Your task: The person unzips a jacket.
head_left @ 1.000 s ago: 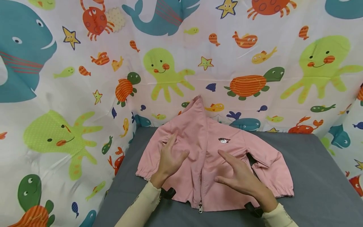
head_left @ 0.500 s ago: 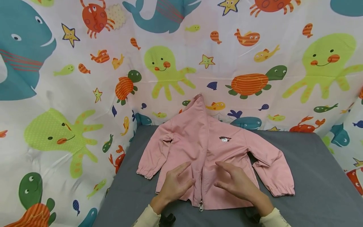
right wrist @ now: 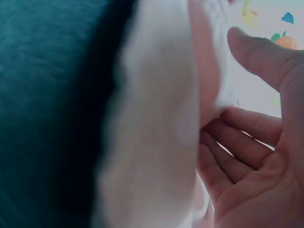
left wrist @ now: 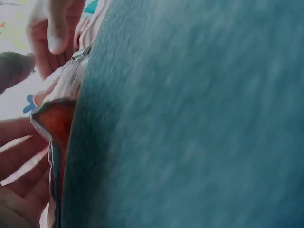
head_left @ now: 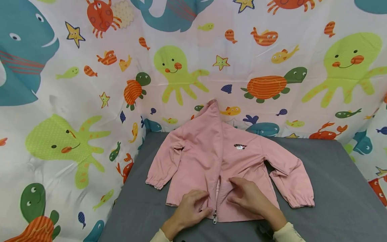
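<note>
A pink children's jacket (head_left: 199, 151) lies front side up, its hood pointing to the back. Its metal zipper pull (head_left: 215, 218) sits at the bottom hem, and a narrow gap above it shows a pale lining. My left hand (head_left: 190, 208) rests on the lower front, left of the zipper, fingers loosely bent and thumb apart. On the other side, my right hand (head_left: 252, 198) touches the front panel with relaxed fingers. In the right wrist view, the fingertips (right wrist: 228, 156) meet the fabric and the thumb stands away from it. Neither hand pinches the cloth.
A grey cloth-covered table (head_left: 329, 178) lies beneath the jacket. Behind and to the left hangs a white curtain (head_left: 193, 80) printed with sea animals. The jacket's right-side sleeve (head_left: 290, 168) bends outward; the left-side sleeve (head_left: 166, 161) lies angled down.
Both hands have come down from above the jacket to its lower front beside the zipper. The front edges have parted slightly above the pull. The view has tilted a little downward.
</note>
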Demonstrator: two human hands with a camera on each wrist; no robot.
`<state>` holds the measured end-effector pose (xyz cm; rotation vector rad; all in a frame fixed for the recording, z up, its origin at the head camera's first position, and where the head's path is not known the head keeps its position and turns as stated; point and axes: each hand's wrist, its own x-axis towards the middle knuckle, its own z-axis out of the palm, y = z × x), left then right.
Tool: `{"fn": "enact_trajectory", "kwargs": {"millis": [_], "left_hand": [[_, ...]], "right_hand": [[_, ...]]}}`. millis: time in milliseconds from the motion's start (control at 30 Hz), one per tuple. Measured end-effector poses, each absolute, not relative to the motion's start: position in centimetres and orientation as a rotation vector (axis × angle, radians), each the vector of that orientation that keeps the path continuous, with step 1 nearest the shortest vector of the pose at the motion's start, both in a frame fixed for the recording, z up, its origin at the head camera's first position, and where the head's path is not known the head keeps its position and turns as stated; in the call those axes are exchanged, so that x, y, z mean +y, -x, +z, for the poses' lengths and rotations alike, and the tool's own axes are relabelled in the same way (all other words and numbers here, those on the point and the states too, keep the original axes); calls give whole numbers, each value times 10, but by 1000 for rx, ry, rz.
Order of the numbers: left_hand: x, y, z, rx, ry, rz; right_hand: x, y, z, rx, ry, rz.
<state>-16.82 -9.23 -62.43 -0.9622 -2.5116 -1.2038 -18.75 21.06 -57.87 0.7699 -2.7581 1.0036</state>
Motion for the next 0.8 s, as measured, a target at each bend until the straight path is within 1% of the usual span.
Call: {"fn": "enact_trajectory", "kwargs": {"millis": [200,400,633,800], "left_hand": [[-88,165,-625,-2599,998,-1066],[-86,166,-625,-2661,1069,-859],[-90,161,-627,-2626,1174,-866],[-87,157,-628,-2648,1146,-902]], "right_hand": [[206,191,-590,-2726,-737,895],[199,200,-596,-2659,-761,788],[196,203,-599,-2655,-701,766],[197,205,-597,-2683,-658,787]]}}
